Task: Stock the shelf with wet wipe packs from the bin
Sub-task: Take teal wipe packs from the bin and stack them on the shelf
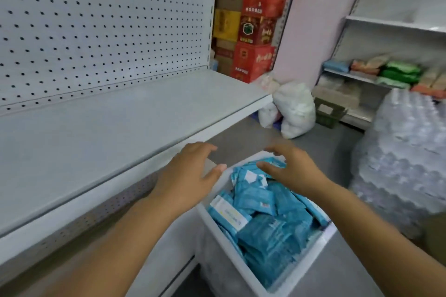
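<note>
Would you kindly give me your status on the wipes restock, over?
Both open, left hand and right hand over bin. All packs in bin, none on shelf. Nothing blocking shelf.

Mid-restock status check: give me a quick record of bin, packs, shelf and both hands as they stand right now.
bin: white, on the floor, to the right of the shelf
wet wipe packs: blue, heaped loosely in the bin
shelf: grey board with a pegboard back
left hand: open, fingers spread, over the bin's far left corner, holding nothing
right hand: open, fingers spread, over the packs at the bin's far end; contact unclear
</note>
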Demonstrator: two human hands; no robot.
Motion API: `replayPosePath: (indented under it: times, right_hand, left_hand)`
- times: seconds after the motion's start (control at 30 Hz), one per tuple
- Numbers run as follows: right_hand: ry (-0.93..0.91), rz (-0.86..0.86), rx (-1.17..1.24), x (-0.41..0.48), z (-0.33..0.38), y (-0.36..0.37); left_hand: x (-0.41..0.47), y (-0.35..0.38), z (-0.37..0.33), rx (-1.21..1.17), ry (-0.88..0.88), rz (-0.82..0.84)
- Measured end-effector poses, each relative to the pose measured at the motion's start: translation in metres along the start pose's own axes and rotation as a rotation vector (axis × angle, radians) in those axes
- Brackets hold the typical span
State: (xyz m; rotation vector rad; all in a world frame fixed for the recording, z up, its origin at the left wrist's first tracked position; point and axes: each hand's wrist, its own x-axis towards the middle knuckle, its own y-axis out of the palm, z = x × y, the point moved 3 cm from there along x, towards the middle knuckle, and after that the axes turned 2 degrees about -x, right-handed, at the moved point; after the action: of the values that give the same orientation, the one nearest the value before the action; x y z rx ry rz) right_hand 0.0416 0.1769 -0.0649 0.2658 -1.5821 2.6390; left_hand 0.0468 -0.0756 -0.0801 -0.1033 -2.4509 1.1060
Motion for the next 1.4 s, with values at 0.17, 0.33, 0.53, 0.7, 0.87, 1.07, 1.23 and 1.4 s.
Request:
replayPosePath:
  times: [0.17,0.33,0.53,0.7,0.87,1.07,1.23,1.4]
  right_hand:
    - [0.136,0.098,0.029,-0.017,-0.065,0.024]
    - [0.178,0.238,0.035,-0.014,-0.095,0.063]
    - [0.183,0.374,-0.029,0.009,-0.104,0.1]
    - [0.156,0.396,-0.142,0.02,-0.112,0.118]
    - [0.127,0.356,-0.131,0.027,-0.121,0.115]
    - [0.186,0.276,0.269,0.017,-0.126,0.097]
    - [0.285,0.092,0.595,0.01,-0.116,0.079]
    - [0.206,-0.022,0.788,0.006,-0.077,0.07]
  left_hand:
    - [-0.001,0.072,0.002,0.03,-0.096,0.164]
    - [-0.007,0.115,0.029,0.109,-0.277,0.282]
    - [-0.004,0.132,0.046,0.128,-0.361,0.347]
    - [-0.002,0.139,0.053,0.078,-0.423,0.318]
    - [0.006,0.144,0.055,0.137,-0.365,0.282]
    - [0.011,0.144,0.057,-0.254,-0.563,0.225]
    - [0.018,0.131,0.042,-0.67,-0.782,0.149]
    - [0.018,0.113,0.012,-1.066,-0.88,0.054]
